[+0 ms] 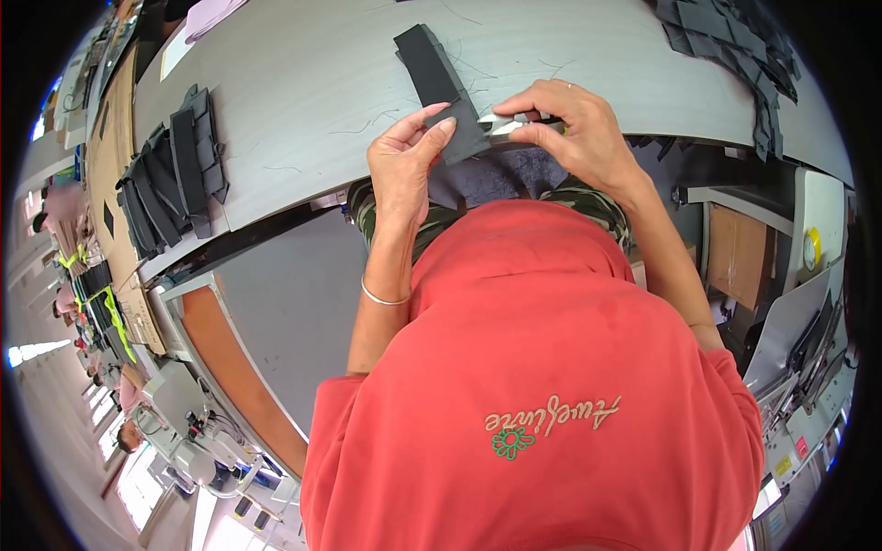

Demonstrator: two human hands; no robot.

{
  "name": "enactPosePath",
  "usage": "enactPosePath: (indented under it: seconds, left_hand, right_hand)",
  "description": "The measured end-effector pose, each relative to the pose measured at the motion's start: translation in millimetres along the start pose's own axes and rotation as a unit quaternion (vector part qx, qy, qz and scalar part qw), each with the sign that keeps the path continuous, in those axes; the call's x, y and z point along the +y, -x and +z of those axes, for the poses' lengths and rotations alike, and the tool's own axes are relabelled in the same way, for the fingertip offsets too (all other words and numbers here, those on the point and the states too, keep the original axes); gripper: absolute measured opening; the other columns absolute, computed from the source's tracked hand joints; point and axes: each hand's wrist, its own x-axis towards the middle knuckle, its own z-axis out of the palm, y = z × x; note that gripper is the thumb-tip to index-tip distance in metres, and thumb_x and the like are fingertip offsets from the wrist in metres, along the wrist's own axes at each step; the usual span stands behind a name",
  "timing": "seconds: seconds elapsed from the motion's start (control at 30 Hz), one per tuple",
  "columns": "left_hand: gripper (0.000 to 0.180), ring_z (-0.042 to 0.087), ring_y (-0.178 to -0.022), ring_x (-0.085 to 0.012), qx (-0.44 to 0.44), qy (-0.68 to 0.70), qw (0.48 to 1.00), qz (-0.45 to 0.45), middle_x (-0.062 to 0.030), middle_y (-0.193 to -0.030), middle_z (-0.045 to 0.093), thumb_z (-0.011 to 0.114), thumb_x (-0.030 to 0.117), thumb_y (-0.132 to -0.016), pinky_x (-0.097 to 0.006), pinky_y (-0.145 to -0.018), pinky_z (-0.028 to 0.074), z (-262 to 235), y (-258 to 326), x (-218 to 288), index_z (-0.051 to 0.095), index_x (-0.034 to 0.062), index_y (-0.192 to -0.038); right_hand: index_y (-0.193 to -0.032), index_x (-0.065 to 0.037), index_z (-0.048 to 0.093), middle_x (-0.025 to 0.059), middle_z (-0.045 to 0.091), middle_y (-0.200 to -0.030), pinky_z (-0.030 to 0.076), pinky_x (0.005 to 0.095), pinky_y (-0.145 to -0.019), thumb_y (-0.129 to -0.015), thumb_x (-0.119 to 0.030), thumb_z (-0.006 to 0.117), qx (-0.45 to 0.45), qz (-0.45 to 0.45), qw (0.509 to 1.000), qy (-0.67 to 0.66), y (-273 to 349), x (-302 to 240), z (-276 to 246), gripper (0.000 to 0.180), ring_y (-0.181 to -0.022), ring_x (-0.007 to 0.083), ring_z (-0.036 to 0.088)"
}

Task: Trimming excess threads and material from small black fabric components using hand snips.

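Observation:
Between the thumb and fingers of my left hand (404, 156) is the near end of a dark grey fabric strip (462, 136). The rest of the strip runs away from me and lies on the table (303, 101). My right hand (579, 129) is closed around small thread snips (503, 123) with pale blades and a dark handle. Their blades point left and meet the right edge of the fabric; whether they touch a thread there I cannot tell. Loose dark threads (372, 122) are scattered on the tabletop near the strip.
A stack of dark fabric strips (175, 174) lies at the table's left edge. Another dark fabric pile (735, 55) hangs over the right side. Pink cloth (209, 16) sits at the far left. Sewing machinery (197, 427) stands lower left, with people beyond. A cardboard box (738, 253) is below right.

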Motion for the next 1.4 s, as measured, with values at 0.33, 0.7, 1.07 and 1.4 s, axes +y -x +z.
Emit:
enactPosePath:
  seconds: [0.33,0.7,1.07,1.4]
  left_hand:
    - [0.025,0.043,-0.058,-0.0012,0.009,-0.011,1.000,-0.001,0.0044,-0.069,0.059,0.072,0.004,-0.081,-0.018,-0.051,0.031,-3.4,1.4,-0.7,0.068,-0.0031,-0.105]
    - [0.024,0.047,-0.060,-0.0012,0.023,-0.012,1.000,0.015,0.0040,-0.069,0.060,0.071,0.003,-0.081,-0.017,-0.053,0.034,-0.2,2.0,2.7,0.068,-0.0033,-0.104]
    - [0.023,0.044,-0.058,-0.0010,0.034,-0.025,0.999,0.016,0.0057,-0.067,0.056,0.072,0.002,-0.081,-0.017,-0.052,0.033,0.9,2.8,5.1,0.069,-0.0028,-0.103]
    - [0.022,0.041,-0.059,-0.0007,0.025,-0.094,0.994,0.044,0.0075,-0.066,0.052,0.072,0.003,-0.080,-0.018,-0.052,0.029,10.2,7.0,9.1,0.070,-0.0022,-0.102]
  right_hand:
    - [-0.085,-0.013,0.069,-0.0006,0.065,-0.075,0.044,0.0326,-0.069,-0.076,-0.014,0.070,-0.005,-0.050,0.996,0.079,6.4,5.0,0.3,0.010,-0.072,0.0199,0.059]
    - [-0.088,-0.008,0.069,0.0018,0.067,-0.080,0.045,0.0301,-0.072,-0.075,-0.011,0.071,-0.004,-0.031,0.997,0.070,3.9,-4.0,5.1,0.014,-0.074,0.0192,0.060]
    - [-0.086,-0.013,0.068,0.0005,0.063,-0.077,0.045,0.0327,-0.068,-0.076,-0.015,0.071,0.038,-0.023,0.998,0.043,6.2,-2.3,4.4,0.011,-0.069,0.0207,0.057]
    - [-0.090,-0.014,0.070,-0.0004,0.056,-0.092,0.043,0.0321,-0.067,-0.071,-0.012,0.075,0.001,-0.102,0.989,0.106,6.1,-7.0,21.1,0.020,-0.067,0.0194,0.053]
